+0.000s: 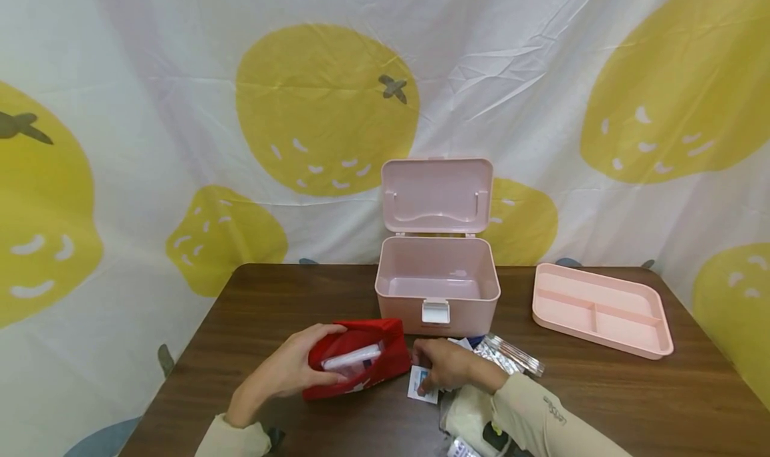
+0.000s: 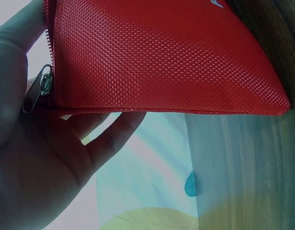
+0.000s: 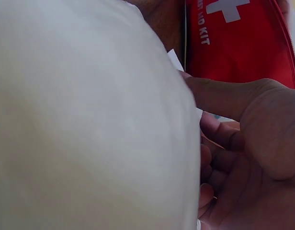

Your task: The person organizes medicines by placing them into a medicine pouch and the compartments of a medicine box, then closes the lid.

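Observation:
My left hand (image 1: 289, 363) grips the red first aid pouch (image 1: 394, 350) at its left end, thumb below and fingers above. The pouch's mouth gapes, showing a clear-wrapped white pack (image 1: 353, 359) inside. A metal zipper pull (image 2: 38, 88) hangs by the palm in the left wrist view. Right of the pouch, my right hand (image 1: 448, 363) pinches a small white packet (image 1: 415, 386) with a blue print, close to the tabletop. In the right wrist view, an off-white bulk (image 3: 90, 115) hides much of the packet and the fingertips.
Behind the hands stands a pink box (image 1: 439, 317), lid raised. A pink divided tray (image 1: 595, 340) lies at the right. Silver foil packs (image 1: 496, 355), clear-wrapped sticks (image 1: 517, 357) and a cream bundle (image 1: 468, 413) lie around the right forearm on the brown table (image 1: 680, 410).

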Demonstrator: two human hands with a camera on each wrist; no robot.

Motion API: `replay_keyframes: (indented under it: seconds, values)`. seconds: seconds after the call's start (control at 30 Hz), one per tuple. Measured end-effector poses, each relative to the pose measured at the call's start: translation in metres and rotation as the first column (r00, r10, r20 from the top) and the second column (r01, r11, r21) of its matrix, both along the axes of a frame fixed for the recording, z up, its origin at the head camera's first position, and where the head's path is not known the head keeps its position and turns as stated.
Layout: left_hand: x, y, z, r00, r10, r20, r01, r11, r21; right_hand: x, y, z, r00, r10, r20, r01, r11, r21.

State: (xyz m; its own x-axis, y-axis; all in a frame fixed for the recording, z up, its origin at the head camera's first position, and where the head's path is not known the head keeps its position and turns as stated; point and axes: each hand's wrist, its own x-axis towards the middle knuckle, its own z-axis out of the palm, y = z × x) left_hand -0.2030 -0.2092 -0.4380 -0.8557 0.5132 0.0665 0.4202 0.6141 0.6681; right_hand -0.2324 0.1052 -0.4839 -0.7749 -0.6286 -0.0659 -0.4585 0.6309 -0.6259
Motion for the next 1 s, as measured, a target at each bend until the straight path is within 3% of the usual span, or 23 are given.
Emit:
replay_keyframes:
  seconds: [0.17,0.4,0.6,1.0]
  values:
    - [0.0,0.001,0.0,1.0,-0.002,-0.002,0.002,1.0,0.0,-0.001,0.003,0.002,1.0,-0.008,0.023,0.009,0.999,-0.043]
    - [0.0,0.001,0.001,1.0,0.005,-0.011,-0.005,1.0,-0.005,-0.005,0.009,0.004,0.997,0.051,-0.054,-0.054,0.997,-0.052]
    - [0.0,0.001,0.0,1.0,-0.005,-0.024,0.005,1.0,-0.008,-0.005,0.013,0.012,0.995,0.075,-0.064,-0.079,0.994,-0.069]
    - [-0.001,0.001,0.0,1.0,-0.005,-0.001,0.005,1.0,-0.003,0.004,0.027,0.037,0.985,0.17,0.016,-0.167,0.979,-0.114]
